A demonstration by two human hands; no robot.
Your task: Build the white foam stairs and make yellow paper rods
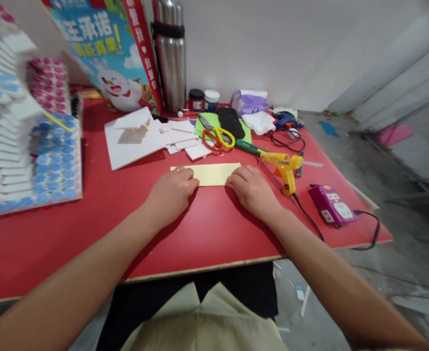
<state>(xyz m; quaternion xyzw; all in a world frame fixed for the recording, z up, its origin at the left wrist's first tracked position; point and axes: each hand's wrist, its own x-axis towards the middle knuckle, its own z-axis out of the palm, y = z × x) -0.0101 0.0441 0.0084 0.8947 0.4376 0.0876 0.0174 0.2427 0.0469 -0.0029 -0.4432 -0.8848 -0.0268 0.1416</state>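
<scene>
A pale yellow paper strip (214, 173) lies flat on the red table (90, 219), straight in front of me. My left hand (172, 191) rests on the strip's left end, fingers curled down onto it. My right hand (250, 187) presses on the right end with bent fingers. Both hands hold the strip against the table. A yellow hot glue gun (284, 167) stands just right of my right hand.
Scissors (216, 136), white foam pieces (145, 134), a steel flask (169, 53), paint jars (203, 100) and a printed carton (108, 53) sit behind. A tiered blue-and-pink model (24, 126) fills the left. A purple power strip (332, 204) lies near the right edge.
</scene>
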